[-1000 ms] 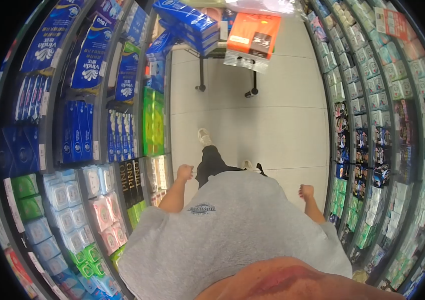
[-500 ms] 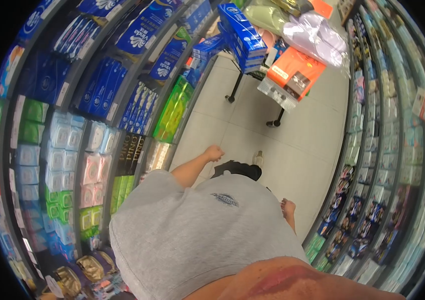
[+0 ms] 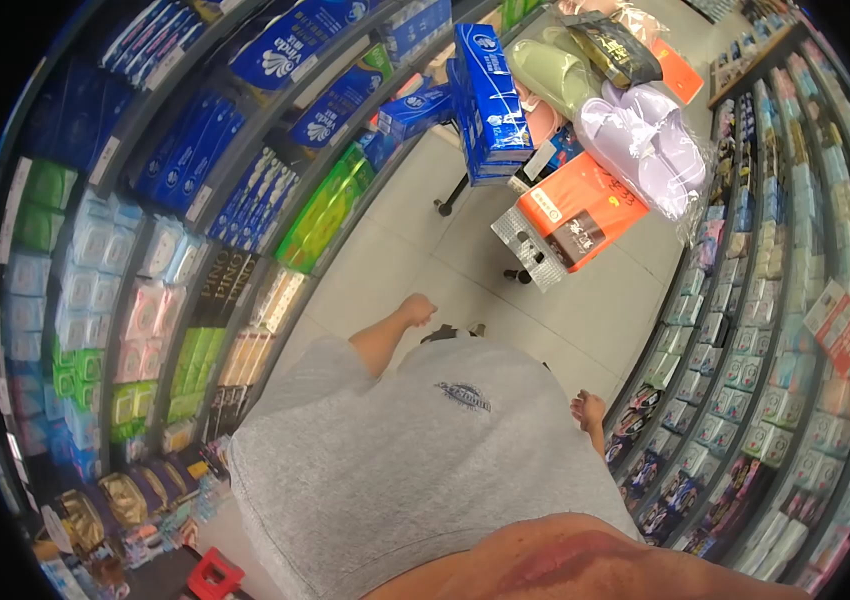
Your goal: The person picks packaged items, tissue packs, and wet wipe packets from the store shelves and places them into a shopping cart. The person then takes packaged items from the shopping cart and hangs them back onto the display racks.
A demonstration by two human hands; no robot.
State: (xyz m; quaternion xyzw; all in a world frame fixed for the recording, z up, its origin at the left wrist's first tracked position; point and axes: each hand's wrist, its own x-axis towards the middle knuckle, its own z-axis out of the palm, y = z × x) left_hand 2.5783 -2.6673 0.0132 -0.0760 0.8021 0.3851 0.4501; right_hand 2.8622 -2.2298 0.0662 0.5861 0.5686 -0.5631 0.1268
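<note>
My left hand hangs beside my body with its fingers curled in a loose fist, and nothing shows in it. On the other side my right hand is also curled, low near the right-hand shelves, with no object visible in it. Neither hand touches the goods. Ahead of me stands a wheeled cart loaded with blue tissue packs, green slippers, lilac slippers in clear plastic, and an orange package. A dark pouch lies among the slippers.
The left shelf holds blue Vinda packs, a green pack and several wipes packs. Small packaged goods fill the right shelf, where a red-and-white sign sticks out. A pale tiled floor runs between them.
The shelves have slid down and back past me, and a red object has come into view at the lower left. The cart sits slightly lower in view. Both hands stay at my sides.
</note>
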